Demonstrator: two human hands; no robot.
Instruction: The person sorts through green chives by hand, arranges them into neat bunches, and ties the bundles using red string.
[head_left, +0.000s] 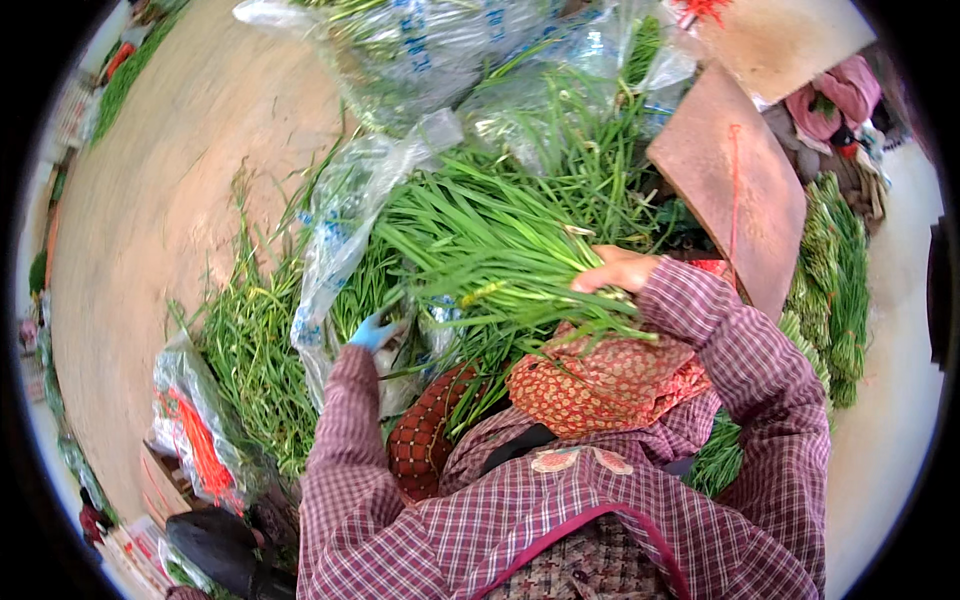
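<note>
A big bunch of long green leaves, apparently garlic chives (480, 240), is gripped by its pale stem end in my right hand (619, 270). Its leaf tips spread left over a clear plastic bag (330, 247) with blue printing. My left hand (375, 332), in a light blue glove, is at the opening of that bag, among more green leaves (364, 289). Leaves partly cover its fingers, and whether they pinch anything is unclear. Below the bunch, a red floral cloth (600, 382) lies over my lap, with loose leaves across it.
A heap of loose greens (247, 360) lies at left, beside a bag of red ties (199, 442). Stuffed plastic bags (450, 60) stand ahead. At right are a tilted board (735, 180) with a red string, stacked bundles (832, 292) and another person (844, 97).
</note>
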